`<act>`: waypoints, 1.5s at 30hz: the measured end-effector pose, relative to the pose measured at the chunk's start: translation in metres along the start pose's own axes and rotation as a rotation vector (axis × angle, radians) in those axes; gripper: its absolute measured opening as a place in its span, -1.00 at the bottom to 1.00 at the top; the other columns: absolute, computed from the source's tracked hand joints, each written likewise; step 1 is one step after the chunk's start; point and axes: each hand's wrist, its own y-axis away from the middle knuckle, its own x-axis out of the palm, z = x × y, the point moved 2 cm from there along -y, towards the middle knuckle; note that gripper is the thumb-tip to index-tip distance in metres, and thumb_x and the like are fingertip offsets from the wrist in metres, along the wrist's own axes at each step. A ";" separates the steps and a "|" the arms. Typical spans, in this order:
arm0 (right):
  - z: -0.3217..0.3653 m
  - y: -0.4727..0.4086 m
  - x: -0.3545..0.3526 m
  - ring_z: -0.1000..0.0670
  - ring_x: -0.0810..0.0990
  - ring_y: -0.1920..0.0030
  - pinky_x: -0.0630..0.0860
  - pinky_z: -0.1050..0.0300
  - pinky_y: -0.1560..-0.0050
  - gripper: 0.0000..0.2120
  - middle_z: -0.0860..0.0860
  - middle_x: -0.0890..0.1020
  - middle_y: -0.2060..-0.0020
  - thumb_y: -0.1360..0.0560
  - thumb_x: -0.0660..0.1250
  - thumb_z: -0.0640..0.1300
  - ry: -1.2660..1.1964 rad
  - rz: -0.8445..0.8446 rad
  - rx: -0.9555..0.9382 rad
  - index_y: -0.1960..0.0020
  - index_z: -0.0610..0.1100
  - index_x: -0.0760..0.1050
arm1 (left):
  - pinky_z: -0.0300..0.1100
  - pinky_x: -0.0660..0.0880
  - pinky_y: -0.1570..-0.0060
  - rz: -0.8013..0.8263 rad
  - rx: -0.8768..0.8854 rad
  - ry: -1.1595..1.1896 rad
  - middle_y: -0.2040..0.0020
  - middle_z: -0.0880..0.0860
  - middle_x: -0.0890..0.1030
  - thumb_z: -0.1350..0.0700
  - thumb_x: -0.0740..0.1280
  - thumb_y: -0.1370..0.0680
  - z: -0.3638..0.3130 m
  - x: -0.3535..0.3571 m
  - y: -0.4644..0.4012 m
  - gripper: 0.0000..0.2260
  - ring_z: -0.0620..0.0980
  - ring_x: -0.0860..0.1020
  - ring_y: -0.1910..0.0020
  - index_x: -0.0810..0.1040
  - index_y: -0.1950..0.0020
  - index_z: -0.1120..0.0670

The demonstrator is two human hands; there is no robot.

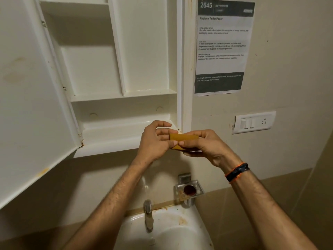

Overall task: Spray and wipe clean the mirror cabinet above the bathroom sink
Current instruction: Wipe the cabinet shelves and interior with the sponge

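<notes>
Both hands are up in front of the cabinet, working one small thing between them. The left hand (155, 139) has thumb and fingers pinched together on the left end of a small yellow folded cleaning cloth (182, 139), and the right hand (201, 143) is closed on its right end, thumb on top, fingers curled beneath. The cloth's long axis runs left to right between the two grips, roughly level, and it looks doubled over on itself. My read: it is being folded or squared up for wiping.

Out from the hands now. Just behind and above the knuckles sits the white plastic mirror cabinet (124, 98), its interior bare, shelves and upright divider showing. The lowest shelf (126, 123) lies right behind the left hand, so the cloth is closest to that bottom right corner, where dark specks sit at the frame. The cabinet door (27, 105) is swung wide open to the left, its inner face marked with faint yellowish stains. That door lies well apart from the cloth, on the left-hand side, so the left arm has the shorter reach to it; the right hand is better placed for the cabinet's right edge.

No spray bottle is in view. Below the forearms are the white ceramic sink (180, 233), its metal tap (148, 213), and a clear wall-mounted soap dish (189, 190), all well beneath the cloth.
</notes>
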 end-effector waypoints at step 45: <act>0.001 -0.005 -0.001 -0.14 0.67 -0.03 0.66 -0.02 0.05 -0.72 -0.15 0.64 -0.06 -0.45 0.45 -0.30 -0.081 -0.421 -0.341 -0.14 -0.11 0.61 | -0.30 0.32 -0.23 -0.052 0.282 -0.676 -0.29 -0.05 0.52 0.10 0.44 -0.50 0.006 -0.005 -0.004 -0.58 -0.09 0.48 -0.24 0.48 -0.34 0.01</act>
